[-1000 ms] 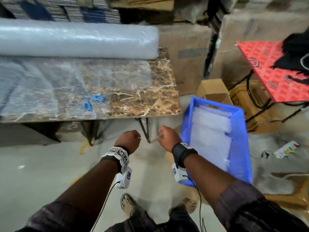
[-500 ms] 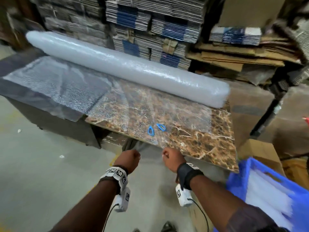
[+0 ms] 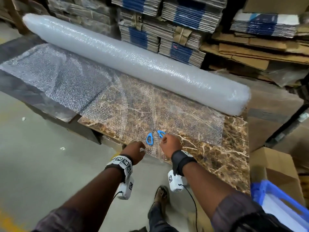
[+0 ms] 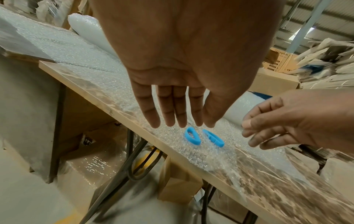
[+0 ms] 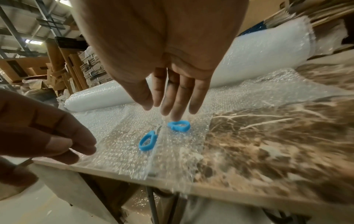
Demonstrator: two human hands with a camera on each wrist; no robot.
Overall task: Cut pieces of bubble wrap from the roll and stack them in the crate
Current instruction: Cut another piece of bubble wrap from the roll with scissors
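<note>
A long bubble wrap roll (image 3: 133, 64) lies along the back of the marble table (image 3: 225, 156). Its unrolled sheet (image 3: 175, 114) is spread toward me. Blue-handled scissors (image 3: 153, 137) lie on the sheet near the front edge, handles toward me. My left hand (image 3: 139, 149) hovers just left of the handles (image 4: 192, 137), fingers straight and empty (image 4: 180, 125). My right hand (image 3: 164, 141) reaches over the right handle (image 5: 179, 125) with its fingers extended (image 5: 168, 112), holding nothing. A corner of the blue crate (image 3: 267, 191) with cut pieces shows at the lower right.
Stacks of flattened cardboard (image 3: 167, 22) rise behind the table. Cardboard boxes (image 3: 274, 166) stand right of the table beside the crate. A darker table (image 3: 25, 91) continues to the left under the sheet. Concrete floor (image 3: 41, 164) lies in front, with my feet (image 3: 160, 195) below.
The view swung from the crate to the table. Both hands rose from below the table edge to the scissors, and their fingers uncurled.
</note>
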